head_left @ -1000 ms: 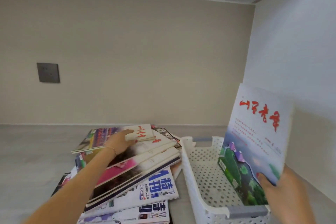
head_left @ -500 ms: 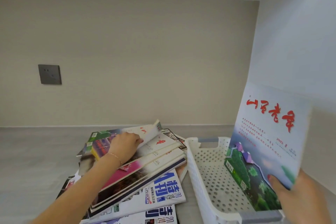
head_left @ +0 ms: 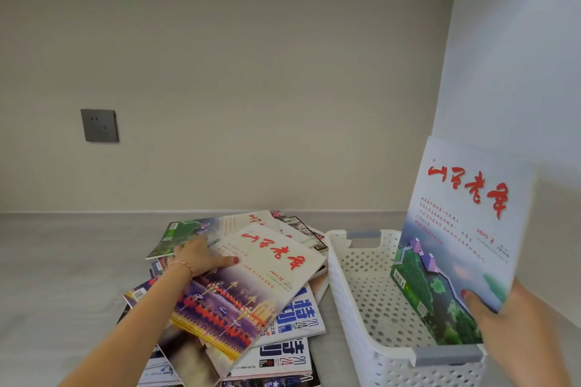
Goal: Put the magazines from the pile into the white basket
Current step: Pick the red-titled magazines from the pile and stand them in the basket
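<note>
**Magazine transfer: one copy at the basket, one being drawn from the pile**

- White basket (head_left: 361, 286): perforated plastic with grey handle strips, at 4 o'clock in view, long axis running toward the back wall, just beside the pile. The floor that shows holds only the magazine listed next.
- Blue-and-green magazine (head_left: 456, 239): stood on edge along the basket's 3 o'clock side, lower edge down inside and hidden by the near rim, top leaning outward. Upright storage likely saves room for the rest.
- Right hand (head_left: 509, 320): grip pinching that magazine's near lower corner, thumb on the cover, fingers hidden behind. Probably holding it steady, since nothing else props it.
- Pile of magazines (head_left: 283, 317): loose, fanned heap on the grey counter (head_left: 63, 292) at 7 o'clock, covers at mixed angles, near the basket's 9 o'clock wall.
- Cream magazine with red title (head_left: 251, 280): topmost, tilted, its near end raised off the heap.
- Left hand (head_left: 201, 258): grip closed on this copy's 9 o'clock edge, thumb lying on the cover, fingers tucked beneath. Holding by the edge suits lifting it off without disturbing the copies below.
- Wall socket (head_left: 100, 125): dark plate on the back wall at 10 o'clock.
- Status: early; most of the pile is yet to go.
</note>
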